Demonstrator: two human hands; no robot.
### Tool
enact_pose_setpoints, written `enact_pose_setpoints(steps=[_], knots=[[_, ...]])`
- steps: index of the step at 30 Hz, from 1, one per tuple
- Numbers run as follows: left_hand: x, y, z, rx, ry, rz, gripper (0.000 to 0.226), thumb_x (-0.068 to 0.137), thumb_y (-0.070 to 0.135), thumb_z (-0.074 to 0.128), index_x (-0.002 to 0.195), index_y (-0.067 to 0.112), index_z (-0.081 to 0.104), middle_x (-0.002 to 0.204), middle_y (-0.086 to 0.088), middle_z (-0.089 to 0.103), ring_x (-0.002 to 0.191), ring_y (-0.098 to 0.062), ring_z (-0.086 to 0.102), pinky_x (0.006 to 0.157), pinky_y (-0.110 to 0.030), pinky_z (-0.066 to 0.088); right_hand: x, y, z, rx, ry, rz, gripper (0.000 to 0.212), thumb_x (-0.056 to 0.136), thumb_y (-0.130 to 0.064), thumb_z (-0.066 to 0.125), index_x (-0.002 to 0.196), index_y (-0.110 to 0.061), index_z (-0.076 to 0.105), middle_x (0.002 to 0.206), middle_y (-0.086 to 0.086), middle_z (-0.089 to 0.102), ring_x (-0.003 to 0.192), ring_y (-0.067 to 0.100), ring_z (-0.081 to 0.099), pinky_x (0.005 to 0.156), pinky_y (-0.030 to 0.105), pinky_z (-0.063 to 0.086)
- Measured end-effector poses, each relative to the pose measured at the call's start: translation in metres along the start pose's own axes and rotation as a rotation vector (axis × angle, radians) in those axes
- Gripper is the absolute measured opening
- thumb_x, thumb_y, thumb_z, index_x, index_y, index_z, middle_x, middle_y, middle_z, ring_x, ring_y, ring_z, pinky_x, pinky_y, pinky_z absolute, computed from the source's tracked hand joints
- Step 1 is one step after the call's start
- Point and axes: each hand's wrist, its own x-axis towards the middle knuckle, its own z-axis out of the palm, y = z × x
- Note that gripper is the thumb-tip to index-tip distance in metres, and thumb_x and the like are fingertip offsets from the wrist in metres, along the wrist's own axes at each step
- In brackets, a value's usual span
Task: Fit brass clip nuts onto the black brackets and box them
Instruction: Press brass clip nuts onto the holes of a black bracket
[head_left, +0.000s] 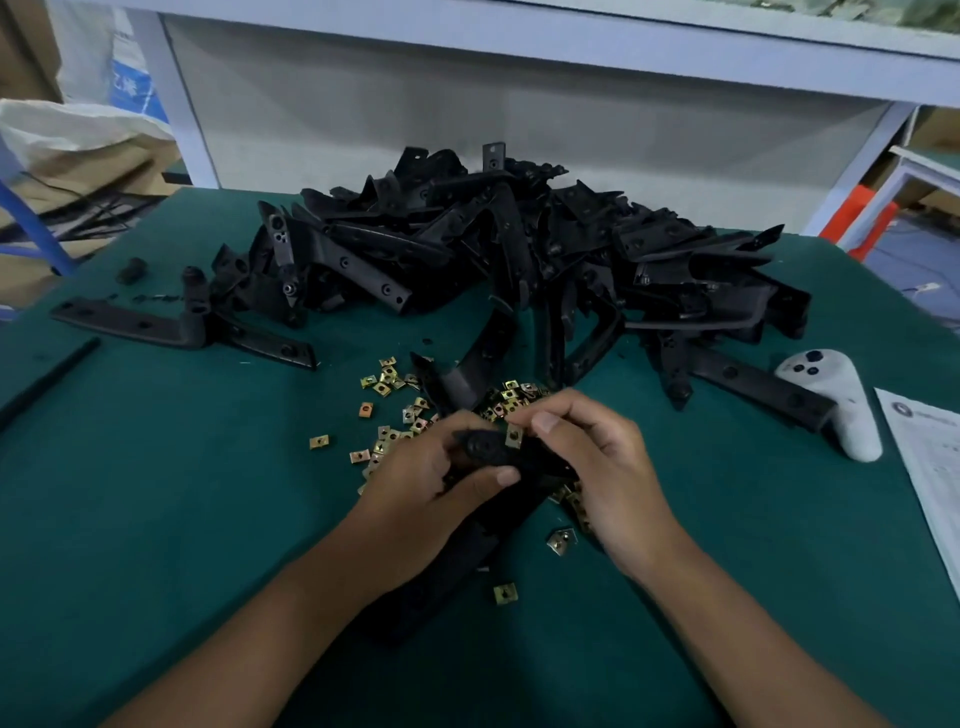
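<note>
Easily fumbled at this stage: brass clip nut (514, 435) pinched in the right hand (597, 462), pressed against the end of the black bracket (488, 452) gripped by the left hand (441, 478), both held just above the tabletop (156, 493). Likely to slip sideways or drop among the loose clip nuts (395, 410) if pushed on crooked; hard to single out again down there. Could also seat only halfway, hole off the bracket's hole, if shoved with the bracket wobbling in the grip. Long bracket tail running under the left forearm, apt to sweep nearby nuts off toward the edge. Hard to tell whether the nut already straddles the edge or merely touches it: blurred, and half covered by the fingers (545, 421). No box anywhere in view. Bracket pile (519, 249) behind too tangled to tell which carry nuts. White controller (836, 400) and paper sheet (930, 457) at the right, sheet cut off by the frame.
</note>
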Motion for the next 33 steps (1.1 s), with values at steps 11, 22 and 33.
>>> enact_pose_setpoints(steps=[11, 22, 33], knots=[[-0.001, 0.0, 0.0, -0.07, 0.009, -0.02, 0.014, 0.087, 0.04, 0.069, 0.097, 0.037, 0.06, 0.083, 0.016, 0.068, 0.076, 0.0, 0.063, 0.068, -0.016, 0.05, 0.002, 0.003, -0.002, 0.034, -0.055, 0.009, 0.025, 0.094, -0.035, 0.052, 0.09, -0.025, 0.075, 0.092, -0.009, 0.071, 0.092, 0.007, 0.065, 0.08, 0.019, 0.048], [0.003, 0.007, -0.005, -0.36, 0.097, -0.036, 0.021, 0.087, 0.028, 0.077, 0.106, 0.027, 0.067, 0.093, 0.009, 0.071, 0.088, -0.007, 0.069, 0.076, -0.017, 0.053, 0.022, 0.013, -0.023, 0.681, 0.08, 0.318, 0.049, 0.098, 0.017, 0.038, 0.135, -0.01, 0.055, 0.126, 0.01, 0.071, 0.115, 0.016, 0.069, 0.087, 0.024, 0.058], [0.001, 0.005, -0.003, -0.295, 0.092, -0.011, 0.022, 0.083, 0.039, 0.075, 0.104, 0.035, 0.066, 0.088, 0.012, 0.071, 0.076, -0.002, 0.065, 0.066, -0.015, 0.052, 0.021, 0.011, -0.019, 0.699, 0.132, 0.374, 0.041, 0.079, -0.008, 0.073, 0.119, -0.006, 0.068, 0.109, 0.012, 0.076, 0.099, 0.017, 0.075, 0.073, 0.022, 0.06]])
